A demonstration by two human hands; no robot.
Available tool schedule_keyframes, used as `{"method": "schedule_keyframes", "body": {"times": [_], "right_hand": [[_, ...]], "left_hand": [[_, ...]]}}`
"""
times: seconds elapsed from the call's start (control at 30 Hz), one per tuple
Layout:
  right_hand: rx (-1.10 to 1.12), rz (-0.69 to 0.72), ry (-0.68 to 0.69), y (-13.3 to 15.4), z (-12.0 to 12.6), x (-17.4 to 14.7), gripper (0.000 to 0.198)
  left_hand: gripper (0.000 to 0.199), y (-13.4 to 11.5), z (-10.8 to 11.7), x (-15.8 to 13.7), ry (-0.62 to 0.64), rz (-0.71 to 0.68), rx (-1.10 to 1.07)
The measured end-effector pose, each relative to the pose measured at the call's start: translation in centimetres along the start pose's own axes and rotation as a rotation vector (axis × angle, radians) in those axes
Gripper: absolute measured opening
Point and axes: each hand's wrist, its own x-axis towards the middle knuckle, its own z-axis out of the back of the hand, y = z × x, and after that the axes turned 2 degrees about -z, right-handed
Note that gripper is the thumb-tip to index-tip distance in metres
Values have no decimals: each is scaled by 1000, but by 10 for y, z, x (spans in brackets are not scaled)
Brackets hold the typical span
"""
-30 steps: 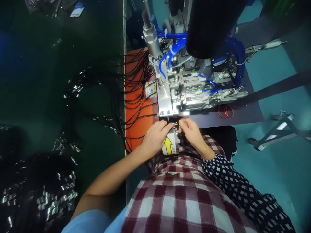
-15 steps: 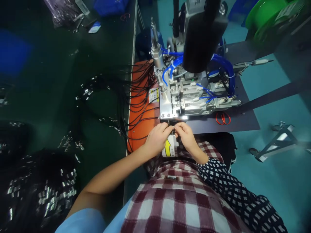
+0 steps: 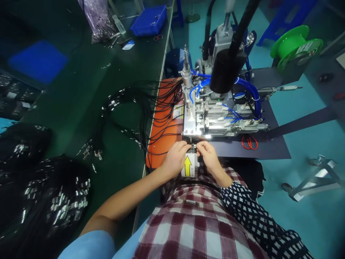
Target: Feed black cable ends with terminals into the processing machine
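My left hand (image 3: 175, 159) is closed at the front of the machine, thumb and fingers pressed together; whatever they grip is hidden. Facing it from the right, my right hand (image 3: 209, 157) pinches a small shiny metal connector (image 3: 194, 146) between thumb and forefinger. The connector sits in the narrow gap between both sets of fingertips, over a dark track. Just below lies a white plate with a yellow arrow (image 3: 188, 166). Above the hands stands the metal machine (image 3: 190, 127) with cylinders and blue air tubes. Black cables (image 3: 164, 124) run from its left side across an orange board (image 3: 156, 158).
Bundles of black cables with metal ends (image 3: 64, 201) lie on the dark green table (image 3: 118, 201) at left. Red-handled scissors (image 3: 249, 142) rest right of the machine. A blue tray (image 3: 150, 21) stands at the back, and a green spool (image 3: 291, 45) at far right.
The view has shifted, so the machine and table appear lower and further right. My fingertips, close together before, now stand slightly apart with the metal connector showing between them.
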Motion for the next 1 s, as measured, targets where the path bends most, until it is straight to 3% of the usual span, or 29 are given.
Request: {"method": "schedule_keyframes", "body": {"times": [0.1, 0.17, 0.27, 0.4, 0.7, 1.0], "right_hand": [[-21, 9, 10, 2, 1, 0, 28], [-32, 12, 14, 3, 1, 0, 28], [-46, 12, 17, 2, 2, 0, 27], [-62, 8, 21, 2, 3, 0, 27], [-62, -8, -10, -1, 6, 0, 32], [-87, -16, -129, -10, 38, -14, 36]], "left_hand": [[40, -2, 8, -23, -50, 147, -14], [45, -5, 11, -40, -14, 239, 50], [51, -9, 12, -56, 26, 263, 134], [53, -6, 11, -53, 35, 304, 230], [48, 10, 11, -49, 16, 210, 297], [46, 15, 15, -45, 25, 211, 273]]}}
